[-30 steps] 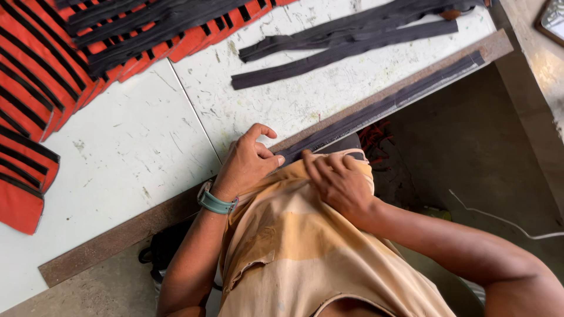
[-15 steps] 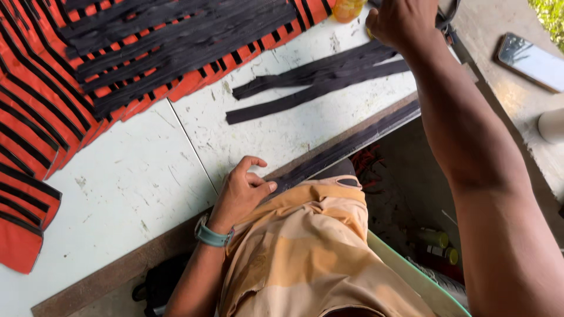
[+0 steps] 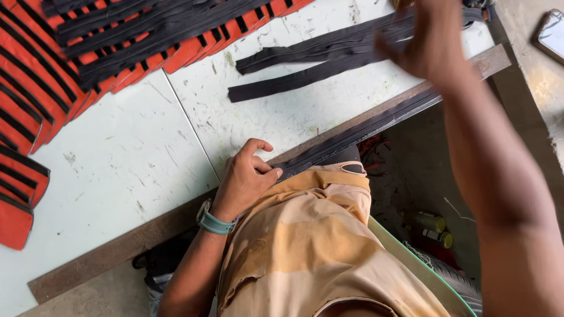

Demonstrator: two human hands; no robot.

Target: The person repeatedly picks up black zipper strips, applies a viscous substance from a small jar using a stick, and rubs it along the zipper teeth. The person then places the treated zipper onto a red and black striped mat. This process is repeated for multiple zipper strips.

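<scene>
We are pinching a long black strip (image 3: 352, 132) at the bench (image 3: 147, 170) edge with our left hand (image 3: 247, 176). Our right hand (image 3: 426, 41) is reaching over the black strips (image 3: 317, 64), fingers curled; we cannot tell its grip.

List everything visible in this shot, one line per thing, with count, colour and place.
table: one, pale white-green, scuffed, fills the left and centre.
edge rail: one, brown, along the table's near edge.
orange pieces: many, orange with black stripes, stacked at top left.
loose black strips: several, black, on the table at top centre.
long black strip: one, black, lying along the edge rail.
phone: one, dark, at the far right edge.
bottles: two or so, yellow-green, low down under the table.
watch: one, grey-green band, left wrist.
shirt: one, tan, bottom centre.
left hand: pinching the long black strip's end.
right hand: raised over the loose black strips, blurred.
</scene>
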